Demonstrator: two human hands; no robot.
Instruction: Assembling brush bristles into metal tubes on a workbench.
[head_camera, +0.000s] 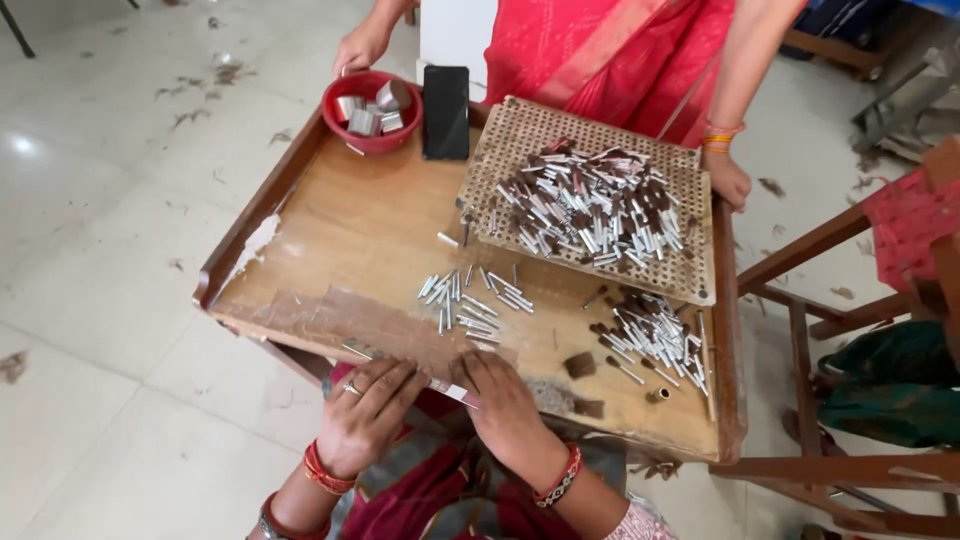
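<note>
My left hand (368, 408) and my right hand (502, 403) rest side by side on the near edge of a wooden tray table (345, 235), both pressing on a thin white strip (445, 390) that runs between them. Just beyond my fingers lies a loose group of small silver tubes (470, 300). A second pile of silver and brown-tipped tubes (655, 335) lies to the right. A perforated board (520, 140) at the far right carries a large heap of the same tubes (595, 205).
A red bowl (371, 135) holding metal pieces stands at the far left corner, with another person's hand (360, 48) on its rim; that person's other hand (727, 178) touches the board. A black phone (445, 112) lies beside the bowl. Wooden chair frames (830, 300) stand at right.
</note>
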